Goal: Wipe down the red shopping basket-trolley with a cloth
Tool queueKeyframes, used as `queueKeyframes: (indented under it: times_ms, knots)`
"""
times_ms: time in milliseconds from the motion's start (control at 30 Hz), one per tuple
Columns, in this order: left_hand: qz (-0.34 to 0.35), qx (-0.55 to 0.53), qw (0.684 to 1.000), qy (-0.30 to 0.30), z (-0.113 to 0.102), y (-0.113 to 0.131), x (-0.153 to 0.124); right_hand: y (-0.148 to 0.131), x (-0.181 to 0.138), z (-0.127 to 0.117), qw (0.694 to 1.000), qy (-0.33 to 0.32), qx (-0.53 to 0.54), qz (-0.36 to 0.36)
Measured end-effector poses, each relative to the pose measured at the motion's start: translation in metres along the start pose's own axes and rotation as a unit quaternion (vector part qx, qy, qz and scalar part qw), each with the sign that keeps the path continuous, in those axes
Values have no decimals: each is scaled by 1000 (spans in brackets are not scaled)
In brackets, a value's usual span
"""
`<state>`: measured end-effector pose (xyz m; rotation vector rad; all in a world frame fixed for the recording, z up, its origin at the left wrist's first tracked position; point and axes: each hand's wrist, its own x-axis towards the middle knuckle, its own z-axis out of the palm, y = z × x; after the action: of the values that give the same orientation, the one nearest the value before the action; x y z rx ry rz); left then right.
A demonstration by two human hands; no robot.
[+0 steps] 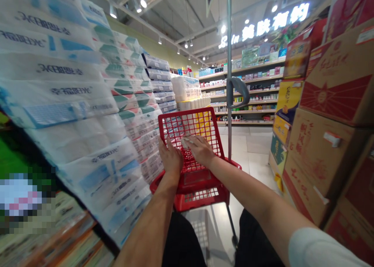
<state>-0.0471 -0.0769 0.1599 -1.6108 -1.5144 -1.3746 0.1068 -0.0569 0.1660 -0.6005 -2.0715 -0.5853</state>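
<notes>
A red plastic mesh shopping basket on wheels [187, 123] stands in the aisle right in front of me. Both my arms reach into it. My left hand [170, 157] lies over the basket's inside with the fingers together, curled down. My right hand [200, 148] lies beside it, fingers pressed on a small pale thing [186, 142] that I cannot make out. A grey pull handle on a metal pole [235, 91] rises from the basket's right side.
Stacked packs of toilet paper and tissue [87, 115] wall the left side close by. Brown and red cardboard boxes [327, 122] pile up on the right. Shelves of goods [251, 91] line the far end of the tiled aisle [254, 150].
</notes>
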Motion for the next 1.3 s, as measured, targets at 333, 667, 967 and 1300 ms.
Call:
queueKeyframes:
  times_ms: [333, 667, 967, 1300]
  knots:
    - [12, 18, 1000, -2, -3, 1, 1, -6, -2, 1, 998, -57, 14, -19]
    - [15, 11, 1000, 0, -5, 1, 2, 10, -7, 2, 999, 34, 2, 43]
    - [-3, 1, 1000, -6, -2, 3, 0, 7, -9, 4, 998, 34, -3, 45]
    - [-7, -12, 1000, -5, -2, 2, 1, 11, -9, 3, 998, 35, 6, 49]
